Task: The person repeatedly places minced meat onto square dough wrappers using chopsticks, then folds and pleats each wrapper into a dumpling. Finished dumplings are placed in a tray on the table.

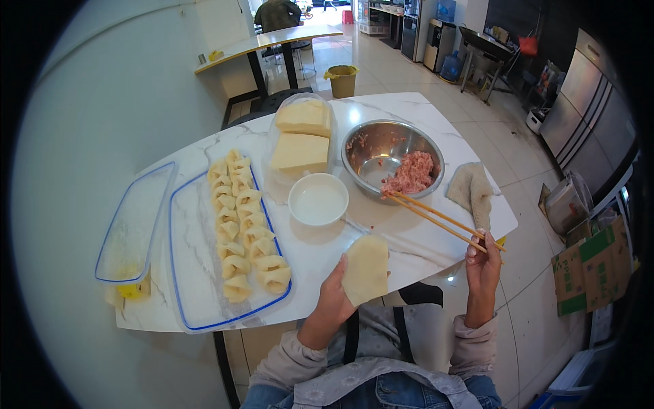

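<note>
A flat, pale wonton wrapper (367, 268) rests in my left hand (329, 294), over the table's near edge. My right hand (483, 266) grips a pair of wooden chopsticks (439, 220), whose tips touch pink minced meat at the near rim of a steel bowl (352, 171). The main lump of minced meat (413, 171) lies against the bowl's right side. Left of the bowl stands a white bowl of clear liquid (318, 199). Folded wontons (237, 240) line a blue-rimmed tray (196, 286) in two rows. Behind the white bowl, stacks of wrappers (300, 152) sit in clear plastic.
A second blue-rimmed piece (130, 240), tilted over a yellow item (134, 289), is at the table's left. A beige cloth (470, 191) lies at the right edge. Beyond are a lined bin (341, 82), a seated person (277, 16), a steel refrigerator (582, 102) and cardboard boxes (592, 268).
</note>
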Demonstrator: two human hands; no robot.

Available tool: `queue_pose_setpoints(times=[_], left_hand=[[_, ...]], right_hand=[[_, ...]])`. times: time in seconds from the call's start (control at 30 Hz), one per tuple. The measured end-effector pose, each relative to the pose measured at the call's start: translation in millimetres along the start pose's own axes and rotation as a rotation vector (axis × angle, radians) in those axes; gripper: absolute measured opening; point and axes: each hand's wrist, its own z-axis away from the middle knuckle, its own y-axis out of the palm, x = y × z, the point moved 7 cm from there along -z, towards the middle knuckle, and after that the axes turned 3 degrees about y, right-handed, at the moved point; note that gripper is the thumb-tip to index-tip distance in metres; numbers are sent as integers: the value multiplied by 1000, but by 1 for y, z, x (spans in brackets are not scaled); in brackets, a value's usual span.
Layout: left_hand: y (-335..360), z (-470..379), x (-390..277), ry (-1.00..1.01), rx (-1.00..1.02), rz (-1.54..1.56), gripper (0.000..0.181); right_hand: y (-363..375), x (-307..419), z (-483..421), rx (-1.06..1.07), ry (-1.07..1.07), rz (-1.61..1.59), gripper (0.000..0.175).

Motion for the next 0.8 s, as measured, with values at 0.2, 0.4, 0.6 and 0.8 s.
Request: queue_pose_setpoints(times=[0.2,0.4,0.6,0.8], left_hand=[[0,0,0,-6,21,-2,59],[1,0,-1,-1,-1,2,59],[-5,-1,-1,5,-9,31,63],[-14,-2,-1,44,-54,142,68]], right_hand=[[-2,-2,-5,4,1,-19,22],[1,-1,-7,-50,0,-50,23],[10,5,10,92,25,-41,23],[11,0,34,191,63,122,24]])
